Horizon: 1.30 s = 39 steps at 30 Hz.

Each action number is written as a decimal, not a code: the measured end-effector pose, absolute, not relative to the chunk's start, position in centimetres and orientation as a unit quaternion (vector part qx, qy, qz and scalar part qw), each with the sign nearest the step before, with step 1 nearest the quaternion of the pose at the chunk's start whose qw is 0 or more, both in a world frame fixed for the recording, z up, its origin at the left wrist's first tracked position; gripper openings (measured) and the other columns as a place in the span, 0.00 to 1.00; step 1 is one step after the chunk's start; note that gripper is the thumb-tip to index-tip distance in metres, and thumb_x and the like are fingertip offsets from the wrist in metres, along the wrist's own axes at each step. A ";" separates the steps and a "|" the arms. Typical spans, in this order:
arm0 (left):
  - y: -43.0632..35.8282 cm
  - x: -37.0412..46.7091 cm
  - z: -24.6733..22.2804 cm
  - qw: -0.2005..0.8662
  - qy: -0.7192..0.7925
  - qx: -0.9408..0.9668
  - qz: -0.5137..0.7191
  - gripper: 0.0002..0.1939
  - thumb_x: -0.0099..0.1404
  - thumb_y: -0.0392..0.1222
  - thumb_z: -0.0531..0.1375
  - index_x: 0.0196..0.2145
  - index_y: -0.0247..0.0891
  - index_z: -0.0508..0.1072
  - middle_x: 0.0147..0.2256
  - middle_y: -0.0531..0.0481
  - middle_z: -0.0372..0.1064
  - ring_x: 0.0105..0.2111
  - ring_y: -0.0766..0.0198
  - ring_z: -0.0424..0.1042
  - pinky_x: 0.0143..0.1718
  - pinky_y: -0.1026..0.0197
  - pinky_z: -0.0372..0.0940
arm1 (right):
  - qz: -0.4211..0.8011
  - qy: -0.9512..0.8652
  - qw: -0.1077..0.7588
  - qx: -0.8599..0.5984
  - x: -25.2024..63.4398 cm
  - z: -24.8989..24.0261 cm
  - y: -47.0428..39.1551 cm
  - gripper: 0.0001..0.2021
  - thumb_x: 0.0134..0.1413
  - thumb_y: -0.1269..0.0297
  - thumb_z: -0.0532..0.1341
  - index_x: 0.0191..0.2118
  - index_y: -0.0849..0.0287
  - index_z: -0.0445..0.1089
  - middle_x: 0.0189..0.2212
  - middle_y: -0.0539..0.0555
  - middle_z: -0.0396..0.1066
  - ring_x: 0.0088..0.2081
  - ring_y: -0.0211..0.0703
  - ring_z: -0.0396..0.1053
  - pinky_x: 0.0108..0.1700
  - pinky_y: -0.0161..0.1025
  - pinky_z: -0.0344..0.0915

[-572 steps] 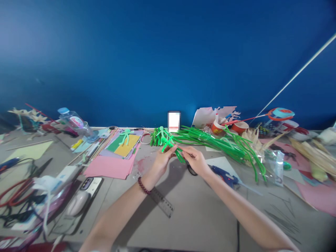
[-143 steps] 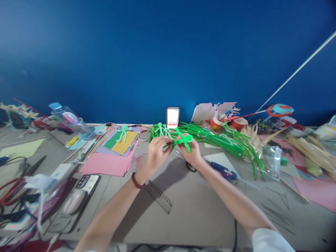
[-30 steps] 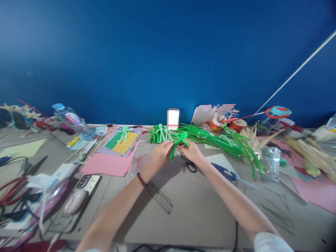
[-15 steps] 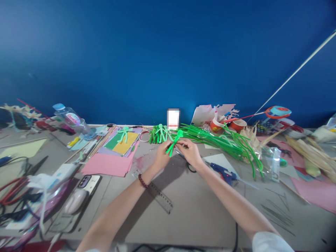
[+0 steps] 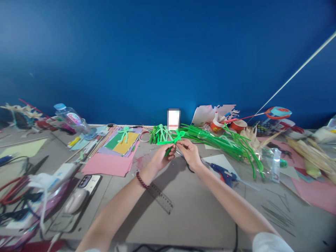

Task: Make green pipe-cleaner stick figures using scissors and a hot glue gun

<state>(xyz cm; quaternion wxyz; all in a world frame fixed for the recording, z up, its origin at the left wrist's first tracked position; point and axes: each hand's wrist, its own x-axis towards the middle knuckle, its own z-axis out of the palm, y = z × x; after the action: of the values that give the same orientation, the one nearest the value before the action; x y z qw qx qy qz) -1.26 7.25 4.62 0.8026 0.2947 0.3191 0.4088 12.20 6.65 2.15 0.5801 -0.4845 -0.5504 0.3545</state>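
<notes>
A bright green pipe-cleaner figure [image 5: 179, 135] is held up over the middle of the table, its limbs spreading to the left and down. My left hand [image 5: 163, 157] is closed on its lower part from the left. My right hand [image 5: 188, 151] pinches it from the right, thumb and forefinger together. Just behind stand several small green figures [image 5: 160, 132]. A bundle of long green pipe cleaners [image 5: 217, 141] lies to the right of my hands. Scissors [image 5: 189, 168] lie partly hidden beneath my right hand.
A clear ruler [image 5: 160, 198] lies below my left wrist. The blue glue gun [image 5: 223, 173] rests right of my right forearm. Pink paper [image 5: 110, 164] and a phone [image 5: 90, 183] are at left, near a plastic bottle [image 5: 75, 119]. Red cups [image 5: 216, 125] stand at the back right.
The green figure has turned, so its legs now point left instead of down. My left hand has rolled over, showing its curled fingers; the right hand has shifted slightly.
</notes>
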 end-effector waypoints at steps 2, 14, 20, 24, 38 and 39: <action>7.2 -1.4 4.8 0.819 0.297 0.289 0.396 0.07 0.51 0.39 0.62 0.23 0.33 0.68 0.18 0.57 0.52 0.17 0.75 0.49 0.16 0.70 0.45 | 0.360 -0.543 0.579 -0.490 12.2 2.5 6.5 0.09 0.47 0.60 0.61 0.32 0.59 0.75 0.32 0.53 0.72 0.33 0.40 0.67 0.36 0.36 0.62; 8.9 -3.5 2.9 0.639 0.322 0.503 0.486 0.13 0.57 0.49 0.60 0.34 0.38 0.72 0.34 0.46 0.71 0.32 0.61 0.69 0.31 0.60 0.64 | 0.402 -0.512 0.542 -0.532 12.4 3.3 6.5 0.13 0.45 0.57 0.60 0.32 0.61 0.73 0.29 0.55 0.75 0.29 0.42 0.70 0.28 0.35 0.63; 8.1 -3.5 5.6 0.358 0.428 0.628 0.543 0.07 0.59 0.45 0.59 0.31 0.39 0.68 0.31 0.51 0.66 0.31 0.65 0.67 0.32 0.63 0.64 | 0.312 -0.577 0.525 -0.542 12.8 3.4 6.4 0.10 0.48 0.60 0.58 0.31 0.60 0.74 0.33 0.56 0.76 0.38 0.47 0.72 0.42 0.40 0.65; 6.6 -3.0 6.6 0.158 0.388 0.788 0.451 0.03 0.59 0.40 0.58 0.32 0.39 0.70 0.34 0.49 0.69 0.37 0.62 0.69 0.39 0.60 0.64 | 0.319 -0.574 0.515 -0.551 12.9 3.4 6.5 0.10 0.47 0.60 0.59 0.31 0.60 0.74 0.33 0.56 0.76 0.38 0.48 0.72 0.43 0.41 0.65; 6.7 -2.7 5.1 -0.014 0.428 0.816 0.388 0.08 0.64 0.38 0.52 0.35 0.39 0.72 0.39 0.44 0.71 0.41 0.55 0.67 0.43 0.53 0.60 | 0.436 -0.501 0.520 -0.537 12.1 2.8 6.3 0.13 0.45 0.54 0.62 0.31 0.59 0.73 0.17 0.47 0.66 0.13 0.32 0.54 0.15 0.32 0.50; 6.7 -2.7 4.8 -0.002 0.431 0.813 0.392 0.08 0.64 0.37 0.52 0.36 0.39 0.72 0.39 0.44 0.71 0.42 0.55 0.67 0.44 0.53 0.59 | 0.447 -0.492 0.520 -0.536 12.1 2.7 6.3 0.14 0.44 0.53 0.62 0.32 0.59 0.73 0.17 0.47 0.65 0.13 0.31 0.52 0.14 0.32 0.48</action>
<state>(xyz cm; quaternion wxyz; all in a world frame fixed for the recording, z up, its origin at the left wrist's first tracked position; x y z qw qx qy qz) -2.66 6.73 4.85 -0.0023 0.8131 0.4306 0.3919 12.08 6.29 2.69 0.5198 -0.5364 -0.4918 0.4475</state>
